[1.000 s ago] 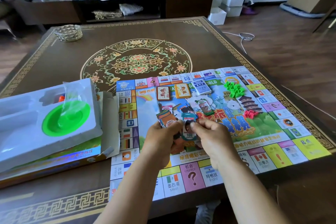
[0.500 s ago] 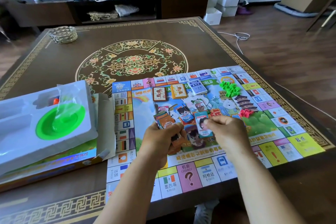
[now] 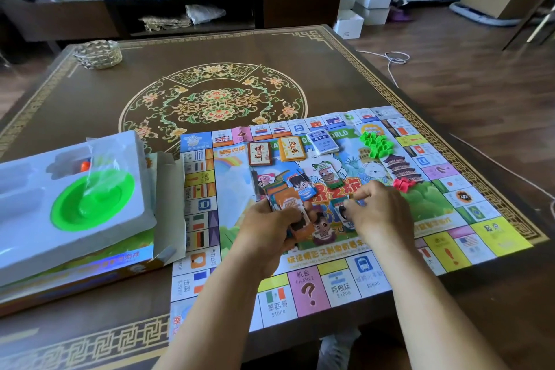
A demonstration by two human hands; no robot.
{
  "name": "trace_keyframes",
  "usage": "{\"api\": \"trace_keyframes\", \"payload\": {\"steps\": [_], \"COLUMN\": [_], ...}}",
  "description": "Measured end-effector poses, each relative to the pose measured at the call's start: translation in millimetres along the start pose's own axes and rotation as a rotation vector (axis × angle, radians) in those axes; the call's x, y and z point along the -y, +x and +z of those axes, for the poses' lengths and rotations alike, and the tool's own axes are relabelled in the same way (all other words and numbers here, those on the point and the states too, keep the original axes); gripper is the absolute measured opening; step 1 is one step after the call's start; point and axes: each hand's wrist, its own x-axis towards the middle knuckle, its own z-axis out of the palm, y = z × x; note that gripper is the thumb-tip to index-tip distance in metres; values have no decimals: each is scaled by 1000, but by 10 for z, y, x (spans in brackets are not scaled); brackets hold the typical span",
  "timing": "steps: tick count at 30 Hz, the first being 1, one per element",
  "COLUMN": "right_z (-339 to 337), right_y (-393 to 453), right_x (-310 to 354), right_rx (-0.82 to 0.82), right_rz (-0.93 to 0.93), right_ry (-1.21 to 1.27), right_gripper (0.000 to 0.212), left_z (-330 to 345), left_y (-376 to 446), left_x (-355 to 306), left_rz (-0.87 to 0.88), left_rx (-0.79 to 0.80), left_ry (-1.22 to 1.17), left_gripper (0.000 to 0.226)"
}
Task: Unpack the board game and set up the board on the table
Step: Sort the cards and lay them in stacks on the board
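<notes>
Step in hand: sorting play money onto board (image 3: 444,255), which lies unfolded flat on tabletop (image 3: 99,99), near-right area. Left hand (image 3: 270,228) grips money stack (image 3: 288,204), fingers curled round it. Right hand (image 3: 378,213) pinches one note approx. at board centre, just beside laid-out notes (image 3: 329,173). Next move prob. req.: release note flat w/o disturbing red houses (image 3: 404,184) nearby, then pull next note.

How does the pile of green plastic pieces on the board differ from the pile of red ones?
The pile of bright green plastic pieces is clearly larger than the pile of red plastic pieces. The green pile lies nearer the far edge of the paper game board; the red pile lies nearer the person, just beyond the right hand. Both are loose heaps on the board's printed centre, and neither is touched.
</notes>
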Motion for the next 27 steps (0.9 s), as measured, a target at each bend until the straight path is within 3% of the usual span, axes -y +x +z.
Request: {"api": "trace_keyframes", "payload": {"steps": [2, 4, 7, 16, 20, 27], "right_z": [-52, -66, 12, 75, 74, 130], "right_y": [-80, -209, -316, -286, -276, -271], "right_x": [96, 226, 303, 315, 303, 312], "right_rx": [74, 258, 407, 381, 392, 404], "right_rz": [-5, 25, 57, 230, 260, 292], "right_ry": [259, 490, 647, 800, 817, 861], "right_gripper": [13, 12, 9, 16, 13, 14], "left_z": [0, -5, -21, -62, -112, -126], "left_y": [10, 10, 3, -9, 44, 48], "left_x": [13, 22, 23, -9, 24, 32], "left_rz": [9, 25, 37, 9, 33, 75], "left_rx": [-17, -35, -41, 35, -28, -94], "left_ry": [16, 33, 51, 12, 113, 121], "left_gripper": [18, 14, 10, 14, 23, 14]}}
